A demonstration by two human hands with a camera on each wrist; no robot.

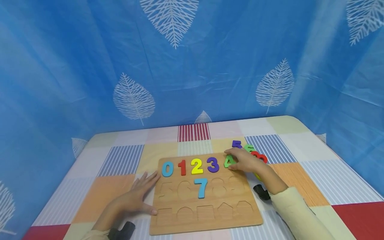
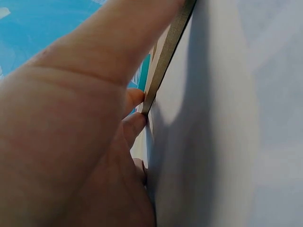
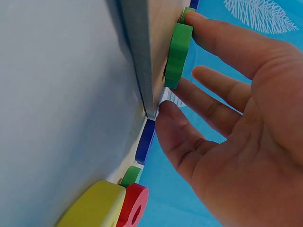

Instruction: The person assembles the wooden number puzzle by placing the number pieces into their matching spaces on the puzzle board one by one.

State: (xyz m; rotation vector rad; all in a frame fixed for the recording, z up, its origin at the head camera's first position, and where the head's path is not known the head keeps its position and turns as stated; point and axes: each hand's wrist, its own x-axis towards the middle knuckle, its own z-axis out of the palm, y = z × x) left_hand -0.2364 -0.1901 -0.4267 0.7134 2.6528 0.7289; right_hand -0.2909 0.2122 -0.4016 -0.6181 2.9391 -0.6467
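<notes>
A wooden number puzzle board (image 1: pixel 207 228) lies on the table. Along its top row are a blue 0 (image 1: pixel 167 169), red 1 (image 1: pixel 182 167), yellow 2 (image 1: pixel 196 166) and purple 3 (image 1: pixel 213 165); a blue 7 (image 1: pixel 201 188) sits in the middle row. At the top right corner my right hand (image 1: pixel 247 160) pinches a green 4 (image 3: pixel 178 56), thumb at one end and fingertips at the other. Spread along the board's left edge, my left hand (image 1: pixel 139 193) rests with its thumb and fingertips touching the wood.
Beyond the board's right corner lie a purple 5 (image 1: pixel 236 144), a green 6 (image 1: pixel 249 147), a red number piece (image 1: pixel 259 156) and a yellow piece (image 3: pixel 94 203), partly behind my right hand. A blue leaf-print curtain (image 1: pixel 210 66) hangs behind the checked tablecloth (image 1: pixel 120 160).
</notes>
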